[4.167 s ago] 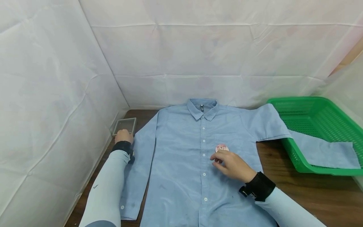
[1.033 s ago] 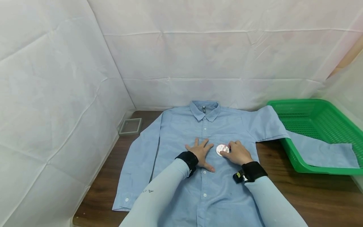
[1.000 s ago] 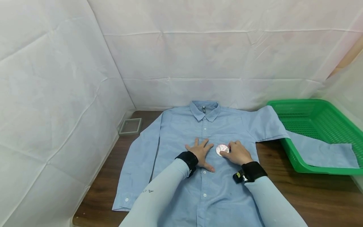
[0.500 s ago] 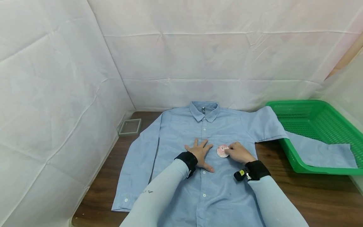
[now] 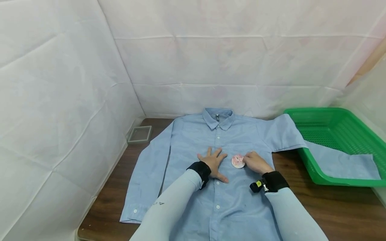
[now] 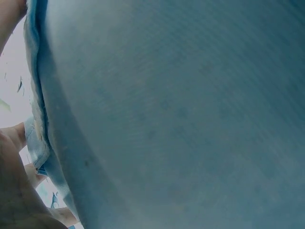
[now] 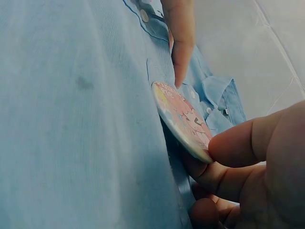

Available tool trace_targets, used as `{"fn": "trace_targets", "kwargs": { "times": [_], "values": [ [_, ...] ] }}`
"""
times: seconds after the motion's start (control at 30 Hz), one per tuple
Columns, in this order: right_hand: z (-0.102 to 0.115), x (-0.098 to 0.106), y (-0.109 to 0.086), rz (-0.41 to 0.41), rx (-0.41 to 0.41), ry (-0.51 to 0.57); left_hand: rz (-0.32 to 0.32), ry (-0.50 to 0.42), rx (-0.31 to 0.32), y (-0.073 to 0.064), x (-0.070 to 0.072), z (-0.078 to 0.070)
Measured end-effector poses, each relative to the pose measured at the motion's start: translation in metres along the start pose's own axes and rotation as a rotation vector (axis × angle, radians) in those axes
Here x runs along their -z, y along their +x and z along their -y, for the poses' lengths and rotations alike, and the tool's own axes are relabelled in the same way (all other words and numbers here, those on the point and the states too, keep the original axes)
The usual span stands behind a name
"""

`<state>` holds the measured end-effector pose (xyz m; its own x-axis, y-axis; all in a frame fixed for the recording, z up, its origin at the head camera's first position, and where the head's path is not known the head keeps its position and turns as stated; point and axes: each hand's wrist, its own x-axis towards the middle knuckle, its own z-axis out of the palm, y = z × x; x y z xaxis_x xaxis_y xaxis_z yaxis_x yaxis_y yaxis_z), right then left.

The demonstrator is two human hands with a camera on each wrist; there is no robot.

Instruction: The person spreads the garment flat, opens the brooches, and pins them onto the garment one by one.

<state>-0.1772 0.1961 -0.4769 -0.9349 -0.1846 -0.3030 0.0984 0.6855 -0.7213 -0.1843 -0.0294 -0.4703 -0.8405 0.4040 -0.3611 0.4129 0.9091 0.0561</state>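
Observation:
A light blue button-up shirt [image 5: 193,140] lies spread face up, its collar at the far side. My left hand [image 5: 213,163] rests with spread fingers on the shirt front, across the button placket. Beside it, my right hand [image 5: 256,162] pinches the right edge of a round button badge [image 5: 238,161] with a pink cartoon print. In the right wrist view the badge [image 7: 183,121] stands tilted close over the cloth, thumb on its printed face and fingers behind. The badge's back is hidden. Cloth fills most of the left wrist view, with part of the left hand [image 6: 21,186] at its edge.
A green plastic basket [image 5: 331,182] stands at the right, with one shirt sleeve [image 5: 346,164] draped over its rim and into it. A small shallow clear tray [image 5: 140,134] sits at the back left of the brown wooden table [image 5: 105,204]. White sheeting [image 5: 196,60] encloses the back and sides.
My left hand has come from the small tray to the shirt front. My right hand has taken hold of the badge; over the last second its face has tipped, losing its glare, and shifted slightly right.

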Motion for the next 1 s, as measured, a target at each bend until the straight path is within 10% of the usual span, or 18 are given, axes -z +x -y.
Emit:
{"fn": "trace_targets", "kwargs": {
  "times": [0.5,1.0],
  "values": [
    [0.014,0.016,-0.017,0.021,0.053,0.088,-0.051,-0.071,-0.01,0.004,0.001,0.002],
    [0.052,0.028,-0.051,-0.079,0.239,0.205,-0.454,-0.509,-0.13,-0.04,0.041,-0.025]
  ]
}}
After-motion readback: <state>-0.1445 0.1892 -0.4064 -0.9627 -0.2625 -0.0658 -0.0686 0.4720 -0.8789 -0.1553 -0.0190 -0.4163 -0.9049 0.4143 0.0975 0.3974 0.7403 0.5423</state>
